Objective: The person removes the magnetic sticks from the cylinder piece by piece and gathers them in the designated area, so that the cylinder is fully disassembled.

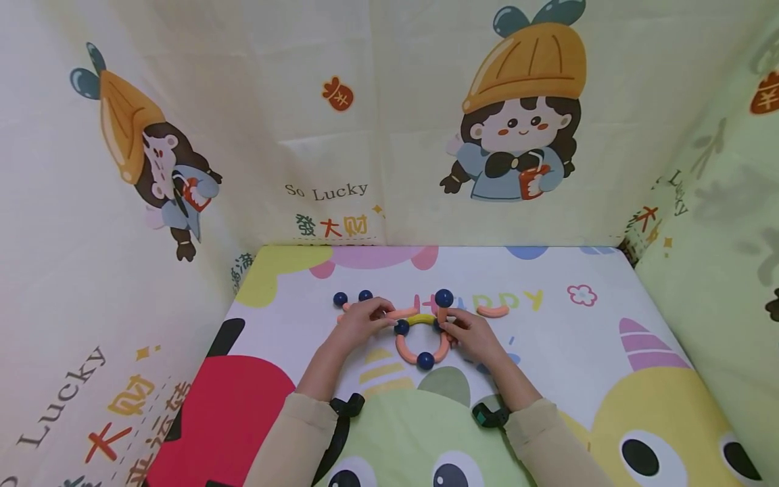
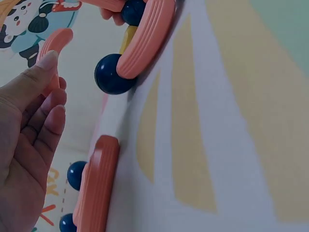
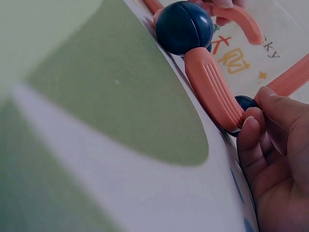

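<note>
My left hand (image 1: 360, 323) pinches a curved pink stick (image 2: 57, 41) between thumb and fingers, raised above the table. Beside it lies a ring made of a yellow curved stick (image 1: 421, 318), curved pink sticks (image 1: 404, 350) and navy balls (image 1: 425, 361). At the ring's right corner my right hand (image 3: 285, 150) grips a navy ball (image 3: 246, 102) with thumb and fingertips. From that corner rises a pink stick (image 1: 442, 314) topped by another navy ball (image 1: 444, 298). The right fingers partly hide the gripped ball in the head view.
Behind the left hand are two navy balls (image 1: 340, 299) with pink pieces, partly covered by that hand. A loose curved pink stick (image 1: 492, 311) lies to the right. The printed table cover (image 1: 548, 338) meets hanging cloth (image 1: 414, 169) at the back and sides.
</note>
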A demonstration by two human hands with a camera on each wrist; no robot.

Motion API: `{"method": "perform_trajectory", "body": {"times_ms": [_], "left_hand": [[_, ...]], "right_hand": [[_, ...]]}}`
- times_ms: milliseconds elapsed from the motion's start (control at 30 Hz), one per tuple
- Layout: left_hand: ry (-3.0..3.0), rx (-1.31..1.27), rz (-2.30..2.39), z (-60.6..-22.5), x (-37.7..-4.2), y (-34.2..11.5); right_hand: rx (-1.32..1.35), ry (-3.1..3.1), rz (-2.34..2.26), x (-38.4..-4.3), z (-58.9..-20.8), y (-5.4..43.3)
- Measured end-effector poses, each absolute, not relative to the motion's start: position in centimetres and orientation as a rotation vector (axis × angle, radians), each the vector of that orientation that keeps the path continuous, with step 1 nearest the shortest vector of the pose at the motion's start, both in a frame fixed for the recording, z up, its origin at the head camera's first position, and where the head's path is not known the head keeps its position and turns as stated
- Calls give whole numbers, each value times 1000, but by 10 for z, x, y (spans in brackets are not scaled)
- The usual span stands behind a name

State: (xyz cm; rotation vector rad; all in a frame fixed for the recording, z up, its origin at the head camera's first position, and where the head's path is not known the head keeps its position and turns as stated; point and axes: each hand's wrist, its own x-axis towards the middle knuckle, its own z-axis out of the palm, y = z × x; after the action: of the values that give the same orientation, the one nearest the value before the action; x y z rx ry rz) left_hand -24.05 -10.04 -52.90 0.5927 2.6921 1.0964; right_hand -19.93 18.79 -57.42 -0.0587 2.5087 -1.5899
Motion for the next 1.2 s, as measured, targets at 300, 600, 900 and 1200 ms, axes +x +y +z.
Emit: {"method": "perform_trajectory", "body": {"times_ms": [300, 600, 900, 1200], "left_hand": [[2762, 593, 1071, -536, -225, -126], [2813, 610, 1042, -554, -210, -162], [2846, 501, 965, -559, -204, -179], [2855, 433, 948, -563, -203, -179]], "right_hand": [[-82, 2524, -1590, -198, -574, 188], [-74, 2519, -1596, -199, -574, 187], [-72, 2519, -1599, -199, -575, 188], [-70, 2517, -1596, -200, -577, 189]]}}
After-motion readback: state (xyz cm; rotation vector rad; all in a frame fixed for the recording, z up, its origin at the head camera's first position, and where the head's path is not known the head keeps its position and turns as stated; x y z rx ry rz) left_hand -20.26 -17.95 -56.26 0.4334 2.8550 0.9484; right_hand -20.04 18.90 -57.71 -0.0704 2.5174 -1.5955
